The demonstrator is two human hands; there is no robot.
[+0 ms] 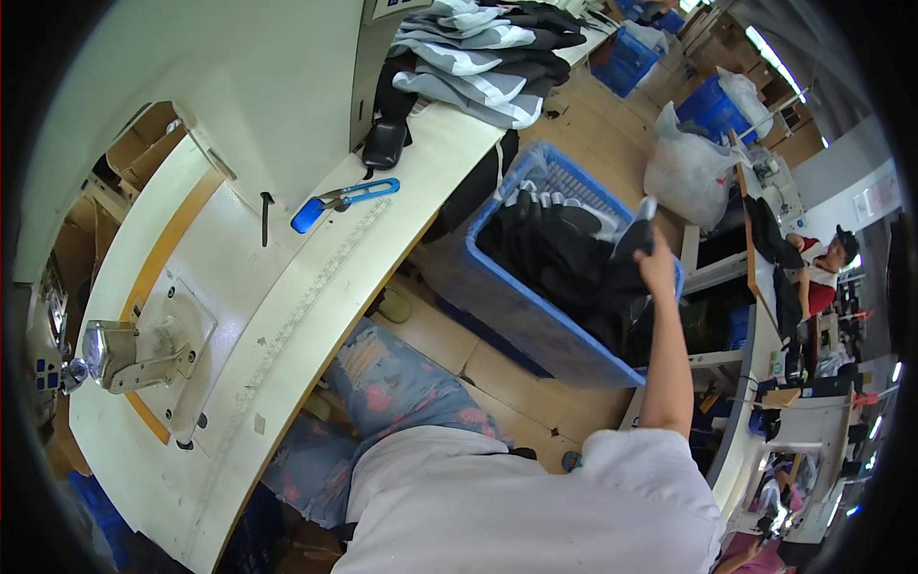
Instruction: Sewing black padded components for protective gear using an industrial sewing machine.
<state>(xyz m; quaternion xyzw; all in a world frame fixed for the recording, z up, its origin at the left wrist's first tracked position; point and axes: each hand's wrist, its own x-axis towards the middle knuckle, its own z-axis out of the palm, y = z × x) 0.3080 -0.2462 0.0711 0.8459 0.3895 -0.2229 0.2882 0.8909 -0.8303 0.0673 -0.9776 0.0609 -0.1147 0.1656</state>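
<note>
My right arm reaches over a blue plastic basket point(547, 311), and my right hand point(656, 260) is closed on a black fabric piece point(631, 251) with a whitish end. That piece is lifted at the basket's right side. Below it lie more black fabric pieces point(545, 239), some with white or grey parts, heaped inside the basket. My left hand is out of sight.
A white sewing machine table point(316, 277) stands at the left, with blue thread snips point(359, 194) and a black case point(384, 143) on it. Stacked grey, white and black fabric pieces point(483, 62) rest at its far end. Another person point(822, 268) sits at right.
</note>
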